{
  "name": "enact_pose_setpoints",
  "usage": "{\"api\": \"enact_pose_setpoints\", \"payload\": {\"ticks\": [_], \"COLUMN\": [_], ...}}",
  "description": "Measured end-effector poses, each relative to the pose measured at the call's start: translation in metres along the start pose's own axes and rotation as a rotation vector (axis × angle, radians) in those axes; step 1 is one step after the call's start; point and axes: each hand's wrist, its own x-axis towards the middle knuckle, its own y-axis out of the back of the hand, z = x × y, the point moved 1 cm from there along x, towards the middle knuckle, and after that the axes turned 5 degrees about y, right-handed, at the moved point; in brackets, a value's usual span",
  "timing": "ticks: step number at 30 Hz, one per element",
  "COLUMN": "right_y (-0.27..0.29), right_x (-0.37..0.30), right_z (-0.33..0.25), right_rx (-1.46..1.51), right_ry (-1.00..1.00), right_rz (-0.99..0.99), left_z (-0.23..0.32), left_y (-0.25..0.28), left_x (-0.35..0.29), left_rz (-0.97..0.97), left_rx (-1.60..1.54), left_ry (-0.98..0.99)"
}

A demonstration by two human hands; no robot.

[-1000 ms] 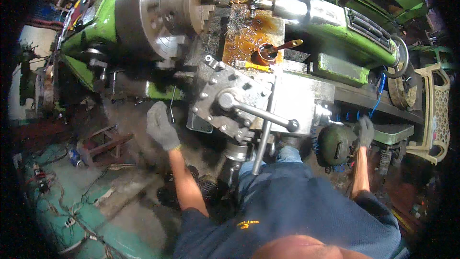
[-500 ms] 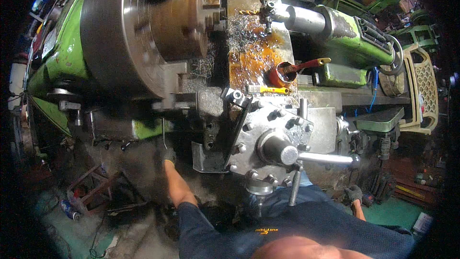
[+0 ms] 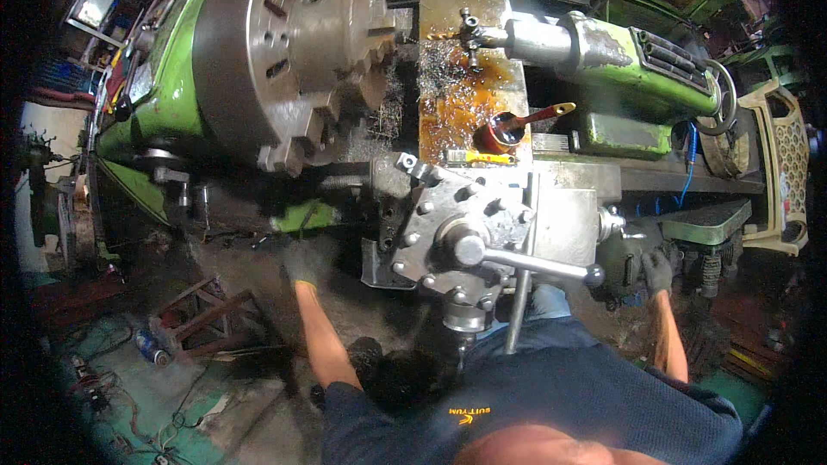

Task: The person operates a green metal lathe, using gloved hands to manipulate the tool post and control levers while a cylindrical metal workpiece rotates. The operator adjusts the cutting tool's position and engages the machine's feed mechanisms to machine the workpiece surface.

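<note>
My left hand [image 3: 299, 265], in a dark glove, is closed round the lower end of a thin lever [image 3: 308, 215] below the headstock; its fingers show only dimly. On the right, my right hand [image 3: 657, 270] in a grey glove has its fingers stretched out beside dark machine parts near the carriage. Ahead of me the big lathe chuck [image 3: 297, 52] shows its jaws sharply. In front of my body is the square tool post [image 3: 431, 232] with several bolts and a long clamping handle [image 3: 551, 265]. A drill bit [image 3: 441, 35] points from the tailstock [image 3: 594, 45] toward the chuck.
An oily plate [image 3: 439, 125] with metal chips carries a red pot [image 3: 497, 139] with a brush [image 3: 543, 115] in it, and a yellow-handled brush [image 3: 482, 158]. A cream plastic chair [image 3: 780, 164] stands far right. A rusty metal frame [image 3: 207, 314] and a can [image 3: 151, 347] are on the floor at left.
The chuck, blurred by spinning before, now appears still. My right hand has moved up and forward to the carriage side. The lever at my left hand has changed tilt, and my view has shifted.
</note>
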Motion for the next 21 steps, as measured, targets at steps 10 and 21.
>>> {"api": "enact_pose_setpoints", "payload": {"ticks": [10,21], "right_y": [0.054,0.018], "right_x": [0.293,0.438], "right_z": [0.1,0.068], "right_rx": [-0.034,0.24], "right_ry": [-0.048,-0.149], "right_rz": [0.315,0.171], "left_z": [0.382,0.539], "left_y": [0.022,-0.034], "left_x": [-0.22,-0.26], "left_rz": [0.562,0.335], "left_rx": [0.054,0.363], "left_ry": [-0.337,-0.78]}}
